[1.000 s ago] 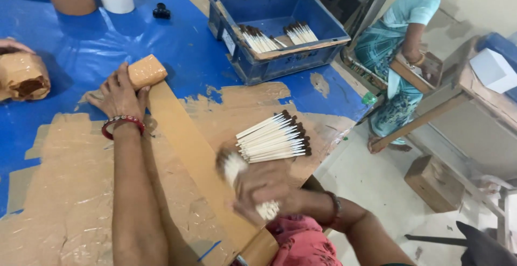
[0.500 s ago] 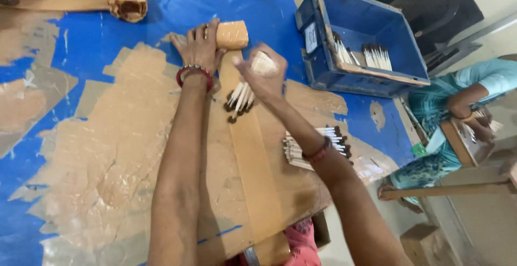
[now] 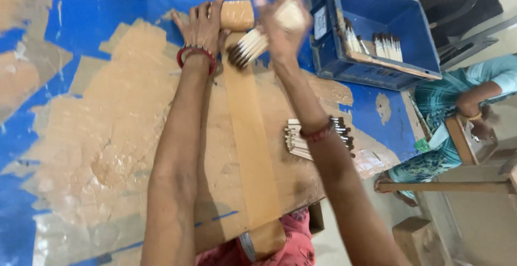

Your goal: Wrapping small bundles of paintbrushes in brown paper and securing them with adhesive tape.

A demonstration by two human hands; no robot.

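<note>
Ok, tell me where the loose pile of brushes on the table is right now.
In the head view the pile of brushes lies on the table right of the tape strip, partly hidden under the right forearm, below the blue crate.

Left hand (image 3: 202, 26) on tape roll (image 3: 237, 15); right hand (image 3: 281, 25), blurred, seemingly around brushes (image 3: 246, 48).

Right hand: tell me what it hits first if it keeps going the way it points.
Probably the tape roll. The right hand, gripping a brush bundle, points up-left toward it; motion blur hides the gap.
</note>
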